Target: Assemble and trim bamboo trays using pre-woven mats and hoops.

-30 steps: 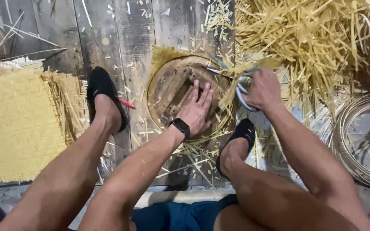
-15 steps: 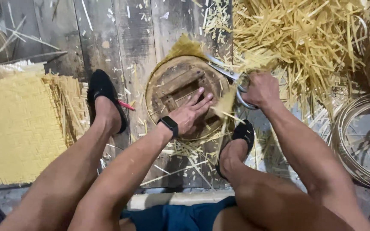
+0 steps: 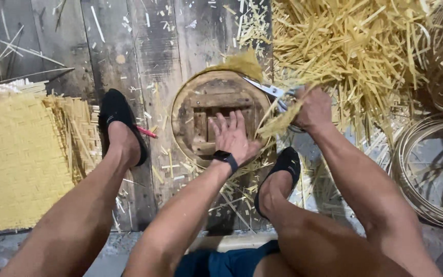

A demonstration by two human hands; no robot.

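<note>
My left hand point(image 3: 234, 136) lies flat, fingers spread, on a round wooden form point(image 3: 201, 100) that rests on the plank floor between my feet. A woven yellow mat sticks out from under the form at its far edge point(image 3: 239, 62). My right hand point(image 3: 311, 107) grips a pair of metal scissors point(image 3: 265, 88) whose blades point left along the form's upper right rim. Yellow strips point(image 3: 283, 120) hang beside that hand. A dark watch point(image 3: 225, 158) is on my left wrist.
A big heap of cut yellow strips point(image 3: 365, 46) lies at the upper right. Coiled cane hoops point(image 3: 431, 164) lie at the right. A stack of woven yellow mats point(image 3: 19, 154) lies at the left. A red pencil point(image 3: 147, 132) rests by my left shoe point(image 3: 116, 115).
My left hand has slid back toward me across the form and flattened. My right hand with the scissors has shifted along the form's right rim, and the mat's fringe there has changed shape.
</note>
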